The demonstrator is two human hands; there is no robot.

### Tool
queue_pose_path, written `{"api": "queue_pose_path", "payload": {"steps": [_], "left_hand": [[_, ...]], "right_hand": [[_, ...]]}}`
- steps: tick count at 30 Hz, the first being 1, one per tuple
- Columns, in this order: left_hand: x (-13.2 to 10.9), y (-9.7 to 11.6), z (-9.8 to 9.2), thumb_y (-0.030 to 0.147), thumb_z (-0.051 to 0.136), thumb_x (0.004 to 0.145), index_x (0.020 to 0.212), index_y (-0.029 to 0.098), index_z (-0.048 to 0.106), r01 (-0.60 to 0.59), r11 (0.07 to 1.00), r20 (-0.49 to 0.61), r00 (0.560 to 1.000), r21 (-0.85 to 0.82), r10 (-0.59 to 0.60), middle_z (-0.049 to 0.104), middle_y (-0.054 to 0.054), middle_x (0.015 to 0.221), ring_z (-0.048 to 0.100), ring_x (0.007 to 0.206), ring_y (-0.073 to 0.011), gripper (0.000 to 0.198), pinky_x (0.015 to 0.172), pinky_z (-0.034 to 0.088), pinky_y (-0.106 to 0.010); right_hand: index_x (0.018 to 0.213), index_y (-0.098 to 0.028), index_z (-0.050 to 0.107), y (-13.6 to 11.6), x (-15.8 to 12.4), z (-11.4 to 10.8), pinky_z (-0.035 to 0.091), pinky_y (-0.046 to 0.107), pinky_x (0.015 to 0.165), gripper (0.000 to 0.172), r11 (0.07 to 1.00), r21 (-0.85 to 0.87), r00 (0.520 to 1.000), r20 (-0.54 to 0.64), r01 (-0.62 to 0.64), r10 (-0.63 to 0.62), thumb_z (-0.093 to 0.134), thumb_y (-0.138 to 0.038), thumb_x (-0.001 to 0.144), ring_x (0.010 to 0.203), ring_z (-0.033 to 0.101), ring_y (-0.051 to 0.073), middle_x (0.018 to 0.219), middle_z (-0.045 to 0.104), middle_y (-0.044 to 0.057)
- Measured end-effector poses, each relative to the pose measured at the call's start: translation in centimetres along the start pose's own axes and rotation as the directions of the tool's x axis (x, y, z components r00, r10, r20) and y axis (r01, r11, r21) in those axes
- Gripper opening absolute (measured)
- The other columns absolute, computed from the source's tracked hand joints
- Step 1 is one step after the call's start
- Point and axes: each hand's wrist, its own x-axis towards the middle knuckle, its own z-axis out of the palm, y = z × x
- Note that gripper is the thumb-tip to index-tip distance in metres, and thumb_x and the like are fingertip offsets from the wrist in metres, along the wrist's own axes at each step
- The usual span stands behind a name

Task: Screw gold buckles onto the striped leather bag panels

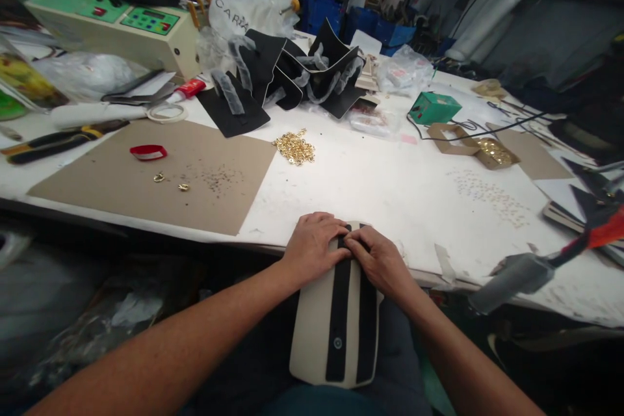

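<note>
A cream panel [312,331] with two black strips rests on my lap, its far end against the table's front edge. One black strip [337,312] carries a small round metal stud [337,342] near its lower end. My left hand [314,244] grips the panel's far left side, fingers bent over it and thumb beside the strip. Thumb and fingertips of my right hand [377,257] are pinched together over the far end of the same strip, touching the left fingertips. Whatever is between those right fingertips is hidden.
On the white table [370,175] lie a pile of gold fittings [295,147], brown cardboard [112,175] with small bits, black panels [266,71], a green box [435,108] and scattered tiny pieces [487,195]. A grey-handled tool [517,283] crosses the right edge. Pliers [63,142] lie left.
</note>
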Motion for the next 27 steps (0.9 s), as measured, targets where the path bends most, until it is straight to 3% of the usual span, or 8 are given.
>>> {"api": "queue_pose_path", "payload": {"steps": [7,14,21,24,27], "left_hand": [[0.03,0.02,-0.12,0.038,0.082,0.087,0.117,0.028,0.074,-0.001,1.0,0.012,1.0,-0.013,0.001,0.074,0.0,0.133,0.058,0.13,-0.0288,0.033,0.109,0.04,-0.05],[-0.08,-0.15,0.08,0.042,0.083,0.087,0.117,0.027,0.074,-0.009,1.0,0.006,1.0,-0.013,0.009,0.073,-0.001,0.134,0.057,0.132,-0.0296,0.035,0.11,0.04,-0.05],[0.01,-0.11,0.08,0.041,0.082,0.087,0.119,0.028,0.074,0.001,1.0,0.013,1.0,-0.004,-0.001,0.074,-0.001,0.133,0.057,0.131,-0.0283,0.035,0.111,0.04,-0.049],[0.09,-0.09,0.04,0.04,0.084,0.085,0.119,0.028,0.074,0.0,1.0,0.012,1.0,0.013,0.0,0.074,-0.001,0.132,0.058,0.13,-0.0279,0.037,0.111,0.041,-0.05],[0.2,-0.02,-0.09,0.038,0.085,0.084,0.118,0.029,0.075,-0.011,0.999,0.008,1.0,0.033,0.011,0.075,0.0,0.132,0.06,0.129,-0.0287,0.037,0.112,0.042,-0.051]], "right_hand": [[0.094,-0.025,0.072,0.09,0.19,0.43,0.045,0.034,0.082,0.016,0.999,-0.002,0.996,-0.071,-0.052,0.051,0.059,-0.035,0.097,0.088,0.065,0.022,0.092,0.071,0.002],[0.085,-0.024,0.069,-0.64,0.71,-0.47,0.041,0.033,0.074,0.017,0.995,-0.019,0.995,0.027,-0.099,0.1,0.058,-0.033,0.093,0.079,0.061,0.02,0.082,0.069,0.0],[0.084,-0.024,0.068,-0.45,0.8,0.05,0.042,0.032,0.07,0.014,0.99,-0.008,0.99,-0.029,-0.141,0.141,0.06,-0.033,0.091,0.072,0.061,0.019,0.079,0.069,0.0],[0.087,-0.024,0.069,-0.19,0.82,0.07,0.044,0.031,0.07,0.017,0.989,0.052,0.989,-0.041,-0.141,0.143,0.06,-0.036,0.094,0.075,0.063,0.019,0.083,0.071,0.0],[0.099,-0.024,0.07,0.01,-0.06,-0.33,0.047,0.03,0.066,0.024,0.96,0.221,0.977,-0.083,-0.174,0.197,0.059,-0.045,0.097,0.069,0.063,0.019,0.079,0.071,0.0]]}}
